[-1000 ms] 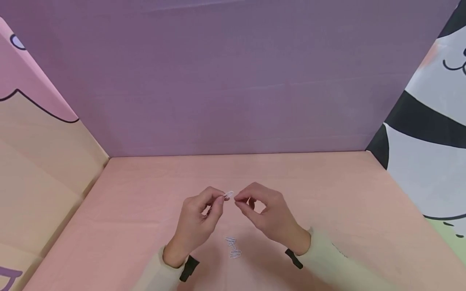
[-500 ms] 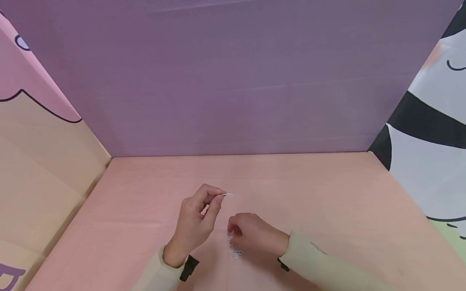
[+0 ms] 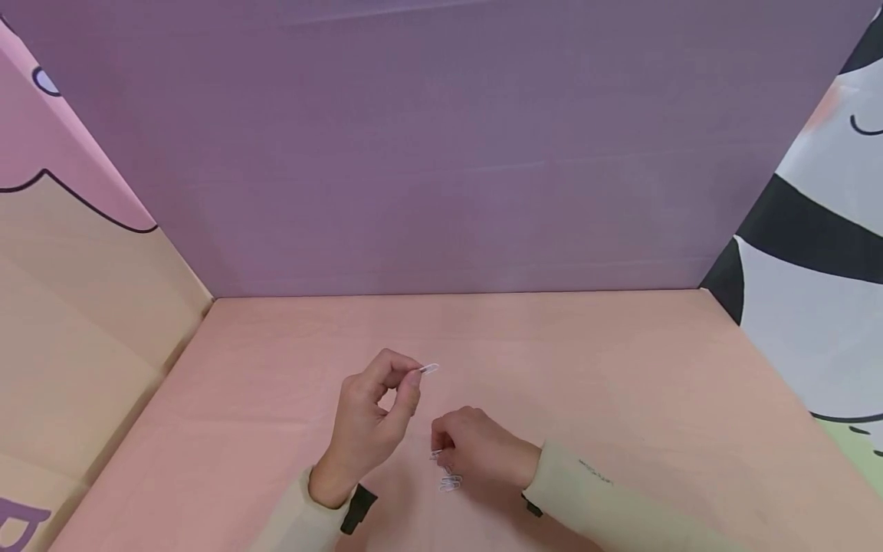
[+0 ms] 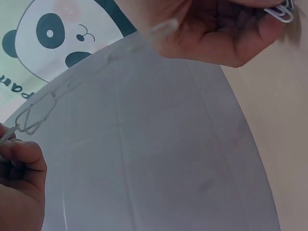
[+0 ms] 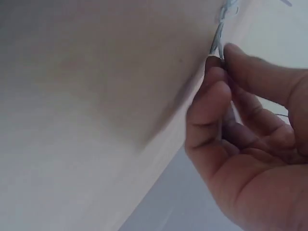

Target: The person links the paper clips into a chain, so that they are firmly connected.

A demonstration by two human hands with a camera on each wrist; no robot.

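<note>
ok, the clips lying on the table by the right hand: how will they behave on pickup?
The clips are thin bent wire, so probably very light and stiff. They lie flat on the table, likely hard to get under. They overlap in a small pile, so one may snag another. The right hand pinches at them with its fingertips.

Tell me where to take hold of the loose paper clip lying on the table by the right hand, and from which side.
Pinch the paper clip at one rounded end, coming from above. It lies flat on the pink table, so there is little to grip along its sides. The right hand is next to it, fingertips already pinching another clip. The left hand holds its own clip raised.
</note>
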